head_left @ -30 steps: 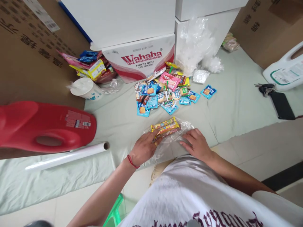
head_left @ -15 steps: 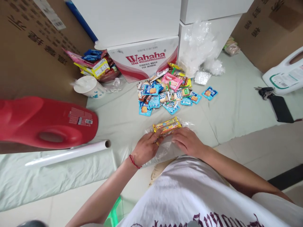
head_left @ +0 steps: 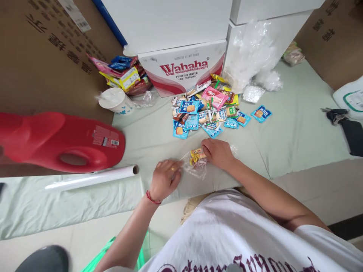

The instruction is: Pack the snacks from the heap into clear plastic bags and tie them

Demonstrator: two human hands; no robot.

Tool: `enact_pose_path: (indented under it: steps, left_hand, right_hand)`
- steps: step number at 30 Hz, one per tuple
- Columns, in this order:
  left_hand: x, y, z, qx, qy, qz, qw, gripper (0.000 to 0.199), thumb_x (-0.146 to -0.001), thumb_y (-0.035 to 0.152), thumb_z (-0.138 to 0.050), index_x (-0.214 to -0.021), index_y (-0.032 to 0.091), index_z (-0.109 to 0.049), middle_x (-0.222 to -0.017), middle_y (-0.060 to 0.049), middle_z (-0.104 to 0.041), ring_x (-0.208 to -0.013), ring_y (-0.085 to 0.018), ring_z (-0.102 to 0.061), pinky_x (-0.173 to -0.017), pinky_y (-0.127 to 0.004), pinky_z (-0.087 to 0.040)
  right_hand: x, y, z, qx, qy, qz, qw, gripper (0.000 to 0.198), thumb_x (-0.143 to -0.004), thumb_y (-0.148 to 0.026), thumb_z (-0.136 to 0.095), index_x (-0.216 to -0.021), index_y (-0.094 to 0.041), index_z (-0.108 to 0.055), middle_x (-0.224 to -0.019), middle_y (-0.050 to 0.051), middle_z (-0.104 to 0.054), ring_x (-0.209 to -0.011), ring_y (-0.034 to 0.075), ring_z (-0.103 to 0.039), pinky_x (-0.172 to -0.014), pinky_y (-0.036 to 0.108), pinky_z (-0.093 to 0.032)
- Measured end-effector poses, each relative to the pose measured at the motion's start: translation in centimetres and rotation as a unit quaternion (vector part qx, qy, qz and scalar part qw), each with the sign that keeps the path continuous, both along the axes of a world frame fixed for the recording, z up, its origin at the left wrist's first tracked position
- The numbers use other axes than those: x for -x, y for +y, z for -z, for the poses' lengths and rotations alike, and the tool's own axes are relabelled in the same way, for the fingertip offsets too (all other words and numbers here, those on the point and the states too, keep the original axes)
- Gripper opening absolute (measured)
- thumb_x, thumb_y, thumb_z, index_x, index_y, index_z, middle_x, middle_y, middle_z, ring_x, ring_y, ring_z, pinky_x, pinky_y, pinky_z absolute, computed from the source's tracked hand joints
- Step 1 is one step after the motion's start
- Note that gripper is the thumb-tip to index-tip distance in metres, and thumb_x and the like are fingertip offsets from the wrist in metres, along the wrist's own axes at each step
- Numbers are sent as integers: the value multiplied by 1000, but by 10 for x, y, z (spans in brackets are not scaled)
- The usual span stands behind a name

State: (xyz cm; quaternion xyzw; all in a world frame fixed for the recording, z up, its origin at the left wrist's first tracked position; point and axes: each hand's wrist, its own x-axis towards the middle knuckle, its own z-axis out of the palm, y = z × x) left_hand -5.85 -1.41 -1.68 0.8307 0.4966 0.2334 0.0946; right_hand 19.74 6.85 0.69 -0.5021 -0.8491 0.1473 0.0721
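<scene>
Sliding off to the left since half a second ago, the left hand (head_left: pixel 166 175) has come away from the yellow-wrapped bars (head_left: pixel 195 156), and the right hand (head_left: pixel 219 152) has moved up over their right end. Nearest is the person's own white shirt (head_left: pixel 215 226), dark lettering across its front. Just past it, on the cloth-covered table (head_left: pixel 286 143), the left hand sits palm down, a ring on one finger and a red cord (head_left: pixel 152 198) round the wrist. Its fingers are bent and close together at the left edge of the clear film (head_left: pixel 199 173); whether they pinch it, I can't tell from here. The right fingers are pressed together and curled down, their tips hidden, so I can't say what they pinch. The bars lie in the film between the two hands, partly covered by the right one. Over to the left, a white roll (head_left: pixel 93 179) lies beside a red jug (head_left: pixel 42 139). Beyond the hands is a heap of small wrapped snacks (head_left: pixel 202 116), one blue packet (head_left: pixel 261 113) apart on its right. Farther back stands a Wahaha carton (head_left: pixel 185 87), with crumpled clear plastic (head_left: pixel 252 56) to its right.
</scene>
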Motion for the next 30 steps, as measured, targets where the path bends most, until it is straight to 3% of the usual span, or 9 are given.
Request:
enact_pose_path:
  steps: [2, 5, 10, 14, 17, 21, 25, 28, 30]
  left_hand:
    - [3, -10, 3, -24, -27, -32, 999, 32, -87, 8, -49, -110, 21, -66, -102, -9, -72, -91, -24, -65, -81, -39, -50]
    - [-8, -28, 7, -79, -56, -41, 994, 38, -81, 5, -52, -115, 21, -59, -115, -13, -68, -105, -27, -64, -89, -44, -52]
    - [-52, -47, 17, -142, 23, -48, 988, 34, -88, 26, -73, -120, 22, -62, -104, -11, -69, -101, -28, -63, -90, -44, -46]
    - [-73, -46, 20, -127, 57, -119, 983, 26, -93, 30, -71, -118, 24, -71, -99, -11, -70, -96, -27, -61, -85, -43, -41]
    - [-64, -42, 15, -101, -27, -156, 982, 12, -93, 19, -67, -100, 24, -75, -98, -8, -69, -97, -24, -59, -88, -41, -43]
    - [-34, -40, 10, 16, -164, -225, 960, 10, -93, 27, -65, -89, 23, -73, -94, -5, -67, -96, -22, -59, -88, -37, -47]
    - [-13, -25, 15, 141, -198, -318, 916, 32, -92, 36, -59, -63, 22, -61, -82, -5, -66, -88, -22, -60, -84, -37, -47]
    - [-12, -9, 19, 115, -149, -395, 899, 32, -87, 41, -62, -61, 22, -60, -82, -7, -65, -91, -26, -59, -93, -44, -46]
    - [-17, -2, 19, 82, -164, -420, 889, 30, -91, 47, -59, -80, 21, -70, -95, -10, -68, -102, -29, -60, -102, -48, -45]
  right_hand:
    - [-1, -2, 2, -9, 10, 4, 1000, 22, -108, -27, -44, -107, -20, -65, -98, 8, -73, -86, 22, -65, -65, 33, -30]
    - [-1, -4, 6, -27, 24, 4, 999, 23, -108, -28, -44, -105, -19, -65, -96, 8, -73, -85, 22, -64, -66, 33, -30]
    - [-1, -4, 10, -38, 32, 6, 999, 23, -108, -29, -44, -104, -20, -64, -94, 8, -72, -83, 22, -64, -67, 33, -31]
    - [-1, -6, 8, -33, 21, 4, 999, 24, -108, -29, -43, -105, -19, -65, -96, 8, -73, -86, 22, -65, -68, 33, -32]
    - [-2, -8, 6, -21, 13, 7, 1000, 26, -109, -30, -42, -108, -20, -65, -99, 7, -73, -89, 22, -65, -70, 33, -33]
    - [-3, -11, 3, 5, 13, 3, 1000, 28, -110, -31, -39, -113, -20, -65, -104, 6, -73, -93, 21, -66, -72, 33, -34]
    - [0, -11, -4, 37, 4, 3, 999, 28, -109, -30, -39, -115, -21, -65, -109, 5, -72, -94, 21, -67, -70, 33, -34]
    - [3, -8, -9, 58, -13, 20, 998, 27, -109, -31, -39, -114, -21, -64, -110, 5, -71, -93, 21, -68, -66, 33, -33]
    - [5, -7, -12, 72, -26, 26, 997, 25, -108, -31, -41, -114, -22, -64, -110, 5, -71, -93, 21, -68, -64, 33, -32]
